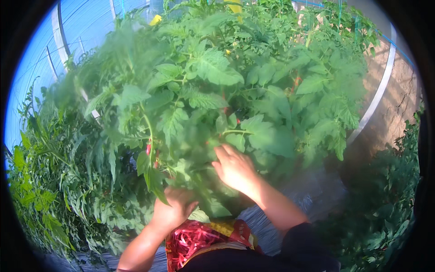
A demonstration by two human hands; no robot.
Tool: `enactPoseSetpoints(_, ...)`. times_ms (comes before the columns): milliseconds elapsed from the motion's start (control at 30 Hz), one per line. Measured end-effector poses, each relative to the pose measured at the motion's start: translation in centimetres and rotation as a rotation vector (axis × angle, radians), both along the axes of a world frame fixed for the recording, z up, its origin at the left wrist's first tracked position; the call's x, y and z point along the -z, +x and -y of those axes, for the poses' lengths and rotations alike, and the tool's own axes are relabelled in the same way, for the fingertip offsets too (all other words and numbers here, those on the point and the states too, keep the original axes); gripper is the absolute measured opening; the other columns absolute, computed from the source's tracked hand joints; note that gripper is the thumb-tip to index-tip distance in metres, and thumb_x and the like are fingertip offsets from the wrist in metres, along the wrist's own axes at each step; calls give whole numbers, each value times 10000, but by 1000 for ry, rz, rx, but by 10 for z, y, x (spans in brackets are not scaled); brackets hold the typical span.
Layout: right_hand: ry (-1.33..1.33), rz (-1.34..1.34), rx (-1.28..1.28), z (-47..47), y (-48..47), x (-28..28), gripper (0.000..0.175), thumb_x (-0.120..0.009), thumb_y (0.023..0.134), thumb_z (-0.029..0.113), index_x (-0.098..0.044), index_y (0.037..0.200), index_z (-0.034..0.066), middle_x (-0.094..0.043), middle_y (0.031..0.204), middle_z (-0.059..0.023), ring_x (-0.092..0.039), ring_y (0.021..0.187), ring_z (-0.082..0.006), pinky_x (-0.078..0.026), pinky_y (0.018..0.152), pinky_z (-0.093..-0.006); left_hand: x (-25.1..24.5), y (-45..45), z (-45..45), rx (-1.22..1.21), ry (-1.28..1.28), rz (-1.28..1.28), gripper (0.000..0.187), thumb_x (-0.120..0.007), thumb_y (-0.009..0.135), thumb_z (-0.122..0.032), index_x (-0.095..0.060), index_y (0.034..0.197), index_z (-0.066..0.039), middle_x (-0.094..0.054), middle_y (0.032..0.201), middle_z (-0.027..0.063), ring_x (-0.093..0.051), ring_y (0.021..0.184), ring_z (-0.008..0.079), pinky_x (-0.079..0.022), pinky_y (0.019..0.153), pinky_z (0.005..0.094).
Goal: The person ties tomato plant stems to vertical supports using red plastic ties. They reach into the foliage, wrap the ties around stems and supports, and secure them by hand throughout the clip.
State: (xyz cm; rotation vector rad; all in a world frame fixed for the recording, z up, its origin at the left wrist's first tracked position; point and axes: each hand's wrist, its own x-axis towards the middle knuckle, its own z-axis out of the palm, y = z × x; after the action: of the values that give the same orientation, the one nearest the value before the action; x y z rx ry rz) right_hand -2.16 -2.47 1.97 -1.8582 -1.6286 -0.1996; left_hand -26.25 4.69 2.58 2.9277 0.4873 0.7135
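Note:
Both my hands reach into a dense row of tomato plants. My left hand is low among the stems with curled fingers, its fingertips hidden by foliage. Higher and to the right, my right hand touches the leaves, its fingers partly covered by them. Whether either hand grips a stem cannot be made out. Close to the left hand, a red clip or tie sits on a green stem. Below my hands, at my waist, an open printed bag holds many red plastic strips.
Grey plastic film covers the ground. More plants stand at the right and along the left. A white curved pole rises before an earthen wall. Blue sheeting with posts is at upper left; strings hang at the back.

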Motion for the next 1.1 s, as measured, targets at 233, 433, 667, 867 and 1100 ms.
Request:
enactPoseSetpoints(233, 208, 341, 346, 27, 66, 19, 339, -683, 871, 160, -623, 1156, -14, -637, 1111, -219, -614, 990, -424, -509, 854, -491, 49, -90, 19, -9, -56, 250, 297, -755, 735, -130, -727, 1021, -56, -677, 1182, 148, -590, 1172, 377, -454, 1004, 531)
enactPoseSetpoints(433, 502, 266, 298, 54, 2, 2, 285, -668, 880, 155, -631, 1088, -35, -632, 1026, -227, -592, 987, -398, -461, 911, -503, 77, -167, 55, -22, -226, 285, 344, -761, 762, -88, -696, 1096, -43, -718, 1082, 113, -699, 911, 293, -560, 814, 389)
enactPoseSetpoints(667, -297, -450, -780, 65, -236, 34, 141, -706, 878, 51, -713, 1013, 11, -717, 936, -146, -695, 784, -218, -531, 659, -302, 106, -285, 68, -178, -333, 454, 282, -741, 797, -40, -699, 1075, -13, -696, 870, 129, -674, 740, 292, -546, 661, 372)
enactPoseSetpoints(867, -449, 17, -947, 17, -417, 115, 305, -706, 845, 87, -717, 1147, 127, -569, 1368, -89, -503, 1299, -286, -483, 1050, -408, 154, -404, 88, -420, -517, 741, 221, -719, 839, -75, -724, 1060, -65, -711, 898, 142, -694, 787, 311, -553, 709, 372)
enactPoseSetpoints(1100, -773, 101, -796, 20, -497, 164, 122, -634, 915, 186, -709, 917, 89, -715, 917, -126, -688, 945, -311, -557, 820, -431, 199, -510, 95, -604, -689, 834, 218, -698, 895, -30, -701, 1110, 12, -713, 932, 102, -699, 851, 170, -558, 774, 302)
